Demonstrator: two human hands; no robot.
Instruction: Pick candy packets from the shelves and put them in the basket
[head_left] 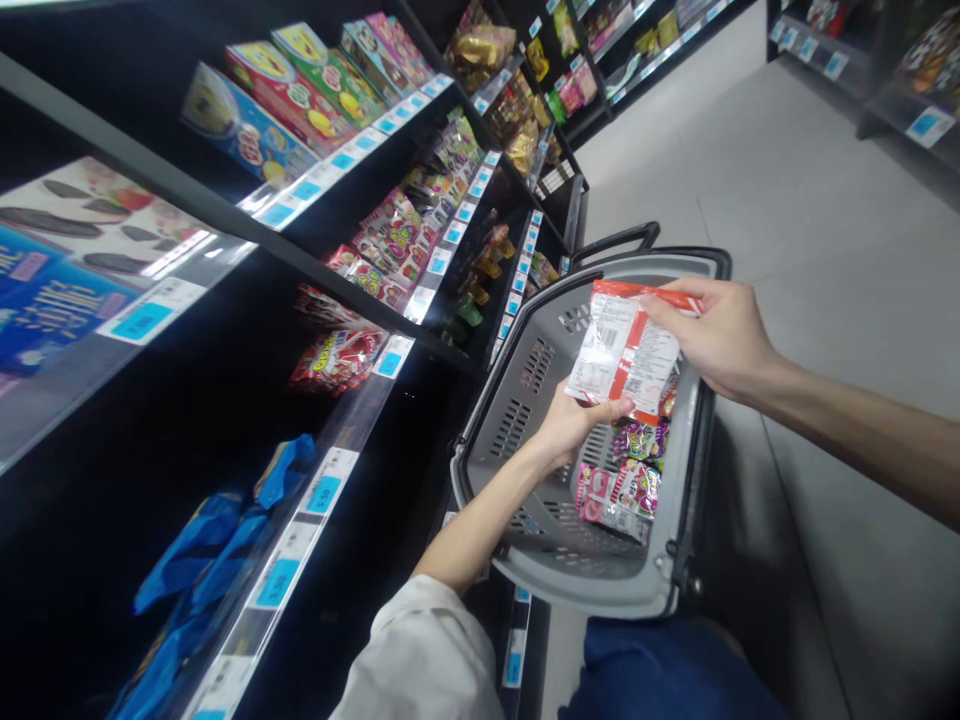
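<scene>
A red and white snack packet [626, 347] with printed text on its back is held over a grey shopping basket [525, 400]. My left hand [574, 420] grips the packet's lower edge. Its upper right corner is pinched by my right hand [720, 335]. Inside the basket lie colourful candy packets [626, 475] in pink, green and purple, below the held packet.
Dark store shelves [360, 290] run along the left, stocked with snack boxes [277, 100], candy bags [337, 360] and blue packets [217, 545], with blue price tags on the edges. Grey tiled aisle floor [787, 190] stretches to the right. More shelves [885, 70] stand far right.
</scene>
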